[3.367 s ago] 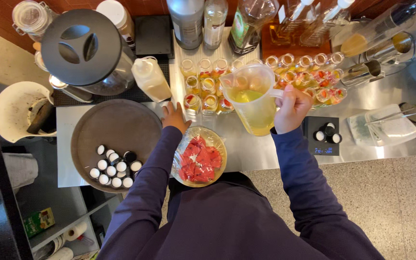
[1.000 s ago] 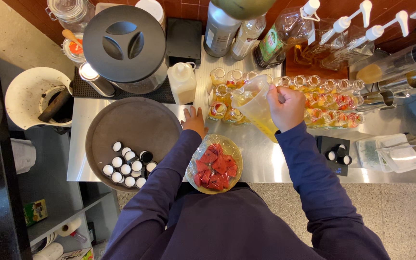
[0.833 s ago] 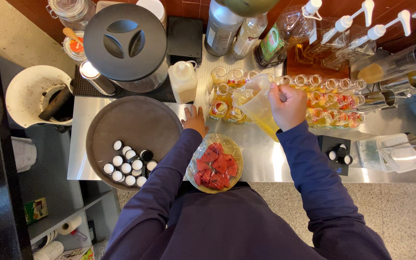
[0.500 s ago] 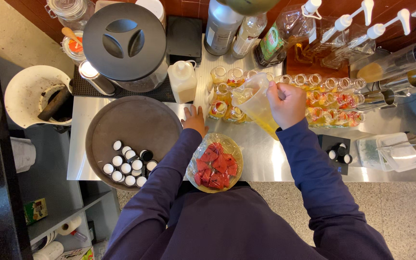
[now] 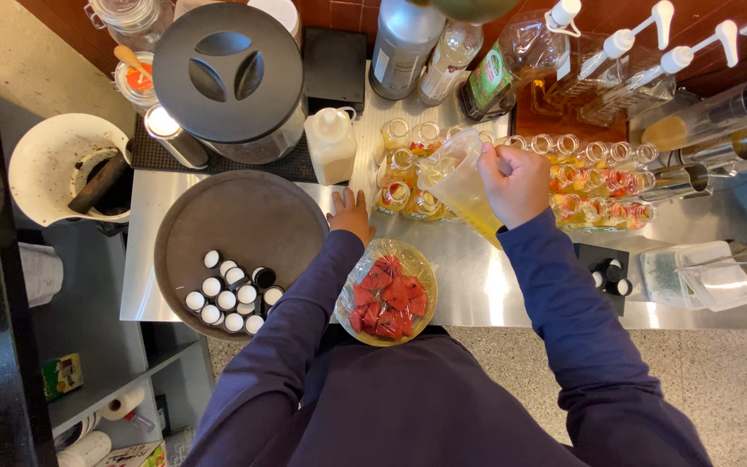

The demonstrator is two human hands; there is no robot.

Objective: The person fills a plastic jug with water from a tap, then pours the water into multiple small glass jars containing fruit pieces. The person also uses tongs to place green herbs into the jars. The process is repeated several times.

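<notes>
A person in a dark purple long-sleeved top stands at a steel counter (image 5: 477,277), the right hand (image 5: 516,182) closed around the handle of a clear plastic jug (image 5: 464,186) of yellow liquid. The jug is tipped to the left, its spout over a cluster of small glass bottles (image 5: 404,177) at the far middle of the counter. The left hand (image 5: 352,214) lies open and flat on the steel, fingers spread, just beside the nearest of those bottles and near the rim of a round brown tray (image 5: 235,225). A group of small black-and-white caps (image 5: 231,294) sits on the near part of that tray. Close to the person's body, between the two arms, a bowl of red fruit pieces (image 5: 386,294) is covered with clear film. To the right of the jug, more small bottles (image 5: 598,182) stand in rows, holding red and yellow contents. A white squeeze bottle (image 5: 330,143) stands just left of the cluster.
</notes>
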